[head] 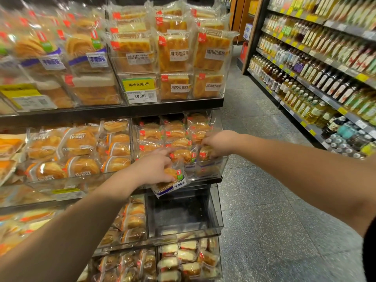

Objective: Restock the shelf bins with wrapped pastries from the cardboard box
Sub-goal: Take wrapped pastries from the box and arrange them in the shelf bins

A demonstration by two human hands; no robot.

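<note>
My left hand (155,168) grips a wrapped pastry (173,181) in clear film with a white label, held at the front edge of the clear shelf bin (211,169) on the middle shelf. My right hand (218,143) reaches into the right side of that bin and its fingers curl round another wrapped pastry (204,152) lying among several stacked ones. The cardboard box is out of view.
Above, bins hold larger wrapped cakes behind a yellow price tag (139,89). Below stands an empty clear bin (183,216), with more pastries under it. Grey aisle floor (264,200) lies to the right, and bottle shelves (315,78) line its far side.
</note>
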